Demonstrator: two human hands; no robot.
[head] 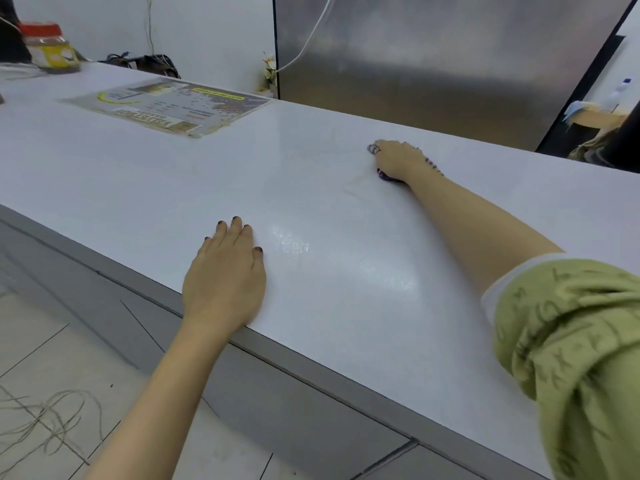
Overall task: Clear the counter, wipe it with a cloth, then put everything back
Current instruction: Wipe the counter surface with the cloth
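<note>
The white counter (138, 174) runs from upper left to lower right. My right hand (398, 159) reaches far across it near the back edge and presses a small purple and white cloth (382, 174) against the surface; only bits of the cloth show under the fingers. My left hand (225, 275) lies flat on the counter by its front edge, fingers together, holding nothing. A wet streak (291, 242) glistens just right of the left hand.
A laminated printed sheet (169, 105) lies at the far left of the counter. A red-lidded jar (50, 46) stands at the far left end. A metal panel (433, 57) rises behind the counter. Loose wires (45, 420) lie on the tiled floor.
</note>
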